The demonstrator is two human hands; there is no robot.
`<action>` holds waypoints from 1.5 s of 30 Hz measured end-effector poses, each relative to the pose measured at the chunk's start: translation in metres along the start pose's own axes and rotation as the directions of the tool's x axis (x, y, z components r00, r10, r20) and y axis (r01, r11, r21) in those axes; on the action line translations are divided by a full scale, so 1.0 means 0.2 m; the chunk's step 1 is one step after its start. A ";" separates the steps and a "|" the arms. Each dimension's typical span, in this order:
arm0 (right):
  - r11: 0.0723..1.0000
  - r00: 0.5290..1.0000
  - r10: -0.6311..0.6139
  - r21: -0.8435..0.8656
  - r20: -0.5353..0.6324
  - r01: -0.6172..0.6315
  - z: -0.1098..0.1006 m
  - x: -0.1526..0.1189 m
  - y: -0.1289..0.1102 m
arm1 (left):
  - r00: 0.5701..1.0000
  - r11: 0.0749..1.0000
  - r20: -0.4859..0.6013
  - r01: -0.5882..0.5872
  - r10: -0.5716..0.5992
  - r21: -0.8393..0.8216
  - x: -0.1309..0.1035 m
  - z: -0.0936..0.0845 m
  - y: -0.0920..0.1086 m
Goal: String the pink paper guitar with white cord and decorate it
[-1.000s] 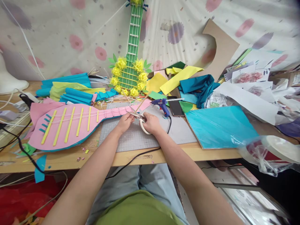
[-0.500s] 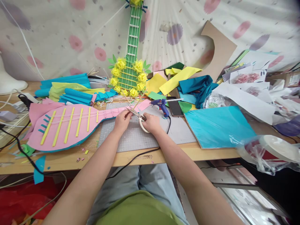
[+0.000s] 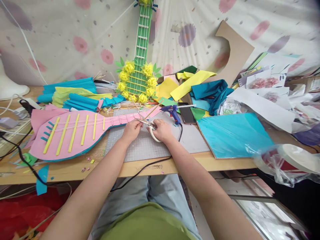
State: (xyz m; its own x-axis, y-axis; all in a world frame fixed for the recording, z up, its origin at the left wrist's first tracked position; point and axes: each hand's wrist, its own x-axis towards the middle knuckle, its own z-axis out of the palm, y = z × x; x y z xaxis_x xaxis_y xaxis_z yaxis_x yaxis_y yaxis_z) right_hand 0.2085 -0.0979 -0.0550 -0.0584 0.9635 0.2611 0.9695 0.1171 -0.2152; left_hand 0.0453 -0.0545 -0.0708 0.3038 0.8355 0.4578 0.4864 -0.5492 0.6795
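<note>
Left hand: over the grey mat [image 3: 140, 151], fingers of the left hand [image 3: 131, 130] closed in a pinch, seemingly on a thin stick [image 3: 153, 110] that slants up and away.
Right hand: fingers of the right hand [image 3: 162, 129] gripping the scissors [image 3: 149, 123] by the pale handle.
Scissors: just above the mat, between the two hands, blades parted and pointing at the left fingertips. Stick and blades cross as I see them; whether they touch, I can't tell. To my eye, that makes this a moment of trimming or lining up.
Pink lute: the pink lute [image 3: 78, 138] lies flat on the tabletop [image 3: 65, 171], left of the hands, yellow bars and white strings across it, neck running behind the left hand.
Green lute: the green lute [image 3: 142, 51] stands against the curtain, yellow flowers around its body.
Glue gun: the blue glue gun [image 3: 175, 115] rests beside the phone [image 3: 188, 115], right of the scissors.
Writing: no brand I can read; the label on the carton [image 3: 315, 83] is too small.
</note>
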 end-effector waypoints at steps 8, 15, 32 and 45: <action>0.996 0.998 0.053 -0.070 0.035 -0.050 0.01 0.00 0.01 | 1.000 1.000 0.018 0.002 -0.002 0.010 0.01 -0.02 0.01; 0.996 0.998 0.053 -0.073 0.025 -0.051 0.01 0.01 0.00 | 0.998 0.999 -0.059 -0.016 0.018 0.045 0.01 -0.01 0.01; 0.997 0.999 0.042 -0.067 0.011 -0.041 0.03 0.01 0.02 | 0.999 0.998 -0.015 0.048 -0.047 0.033 0.00 0.00 0.01; 0.999 1.000 -0.017 -0.037 0.003 0.017 0.02 0.02 0.03 | 0.995 0.981 0.089 0.058 -0.042 -0.187 0.01 0.00 0.00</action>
State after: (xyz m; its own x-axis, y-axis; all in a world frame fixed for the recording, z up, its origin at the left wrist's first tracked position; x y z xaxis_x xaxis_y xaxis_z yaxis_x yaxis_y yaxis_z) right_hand 0.2131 -0.0922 -0.0587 -0.0751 0.9622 0.2619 0.9766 0.1241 -0.1758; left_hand 0.0447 -0.0531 -0.0702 0.3549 0.8559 0.3763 0.3417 -0.4934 0.7999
